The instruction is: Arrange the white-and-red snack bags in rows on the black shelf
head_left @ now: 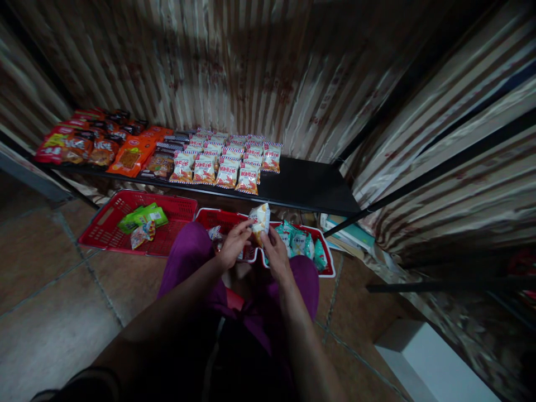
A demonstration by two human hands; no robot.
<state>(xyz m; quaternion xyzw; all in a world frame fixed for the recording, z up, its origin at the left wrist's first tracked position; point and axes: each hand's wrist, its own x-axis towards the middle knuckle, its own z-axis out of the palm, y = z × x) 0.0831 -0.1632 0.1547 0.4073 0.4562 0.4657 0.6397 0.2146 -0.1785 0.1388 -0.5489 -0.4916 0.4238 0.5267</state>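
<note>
Between both hands, over the baskets, is a white and yellow snack bag [259,220]. My left hand [235,244] has its fingers closed on the bag's left side. My right hand [275,251] grips its lower right part. Below them, a small red basket [218,215] with a white rim holds packets partly hidden by my left hand and knee. Another basket [330,262] on the right holds several teal packets [299,243]. On the black shelf [305,181] ahead, white and orange snack bags [227,171] stand in rows.
Orange packs [130,153] and brown and red packs [77,146] fill the shelf's left part. A large red basket [176,231] holds green packets [144,216]. Books [352,233] lie beneath the shelf's right end. Black poles flank the shelf; a white box [435,363] sits lower right.
</note>
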